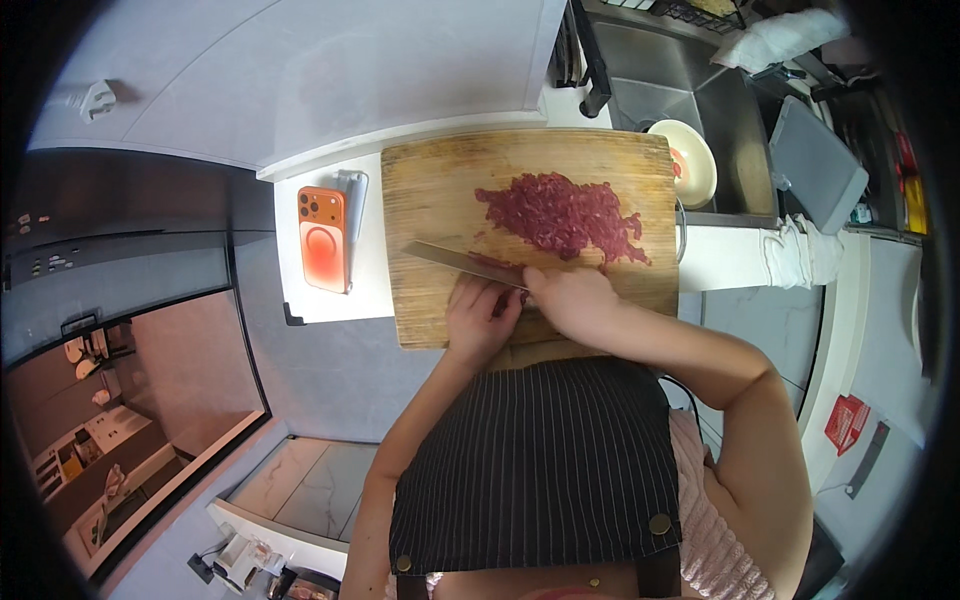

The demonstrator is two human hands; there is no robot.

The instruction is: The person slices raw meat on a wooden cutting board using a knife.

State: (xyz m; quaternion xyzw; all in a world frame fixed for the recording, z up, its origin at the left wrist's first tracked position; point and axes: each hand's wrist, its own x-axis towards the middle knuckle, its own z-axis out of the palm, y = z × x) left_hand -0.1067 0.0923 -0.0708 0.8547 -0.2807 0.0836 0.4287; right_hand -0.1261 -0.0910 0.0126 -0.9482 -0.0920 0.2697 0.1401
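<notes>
A thick wooden cutting board [427,187] lies on the counter before me. Shredded raw red meat [559,214] is heaped on its right half. Near the board's front edge, my right hand [574,300] grips a kitchen knife [457,259] whose blade points to the left. A strip of cut meat [495,262] lies along the far side of the blade. My left hand [484,311] is on the near side, fingers curled against the blade. It presses on a dark red piece of meat [501,304], mostly hidden under the fingers.
Left of the board, an orange phone [324,238] and a grey-white object [355,199] lie on the white counter [367,300]. To the right, a cream bowl [694,165] with red residue sits by the steel sink [645,49]. A white cloth [801,251] hangs over the counter edge.
</notes>
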